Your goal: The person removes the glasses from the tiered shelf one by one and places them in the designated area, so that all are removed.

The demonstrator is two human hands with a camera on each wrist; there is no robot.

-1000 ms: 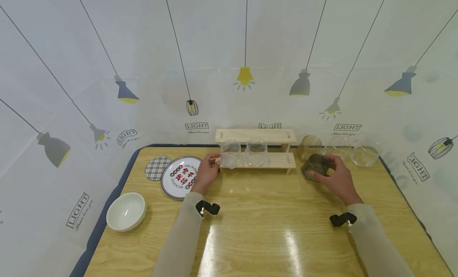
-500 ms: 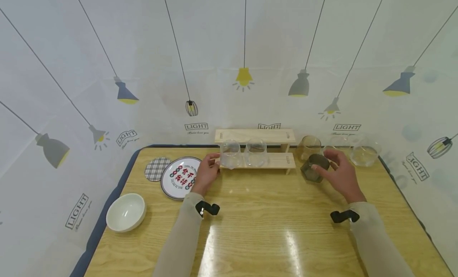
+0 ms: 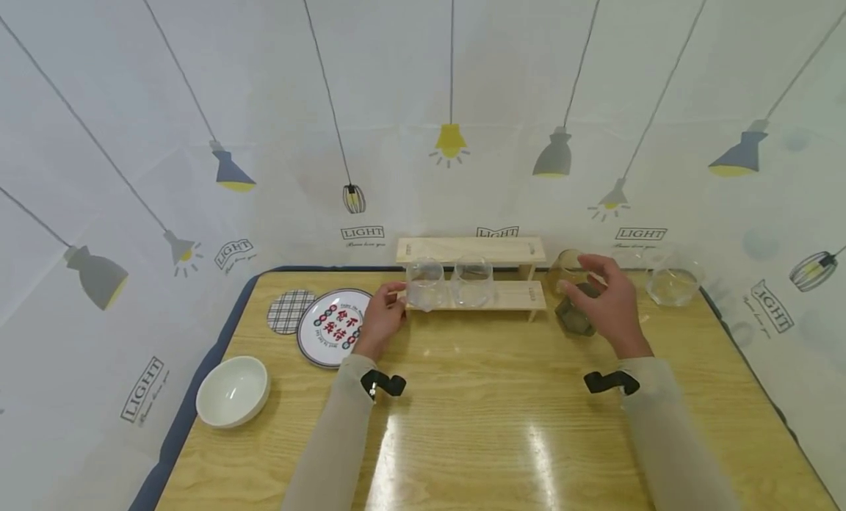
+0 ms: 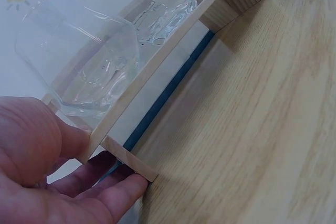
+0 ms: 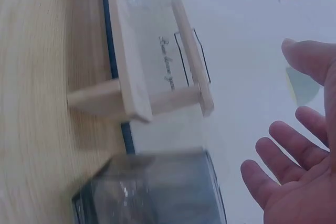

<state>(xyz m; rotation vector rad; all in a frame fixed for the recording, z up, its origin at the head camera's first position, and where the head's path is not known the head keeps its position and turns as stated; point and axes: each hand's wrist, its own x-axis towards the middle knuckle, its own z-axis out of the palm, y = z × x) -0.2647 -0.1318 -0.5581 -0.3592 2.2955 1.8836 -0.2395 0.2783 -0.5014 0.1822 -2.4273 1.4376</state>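
Note:
My left hand [image 3: 381,320] grips the left end of a two-step wooden shelf [image 3: 512,296]; in the left wrist view the thumb lies by the board and the fingers are at its leg. Two clear glasses [image 3: 473,282] stand on the lower step. Over a dark grey faceted glass [image 3: 572,320], right of the shelf, hovers my right hand [image 3: 613,309], fingers spread and holding nothing. The right wrist view shows the grey glass [image 5: 157,192] apart from that hand. An amber glass [image 3: 558,276] sits just behind, partly hidden by the fingers.
Further right on the wooden table [image 3: 463,408] stands a clear glass [image 3: 673,285], with another partly hidden behind the right hand. At left lie a checked coaster [image 3: 288,310], a printed plate [image 3: 317,349] and a white bowl [image 3: 233,393]. A printed wall sheet [image 3: 396,180] closes the back.
My right hand has let go of the dark grey glass, then risen and shifted left toward the amber glass. The left hand and the shelf have stayed put.

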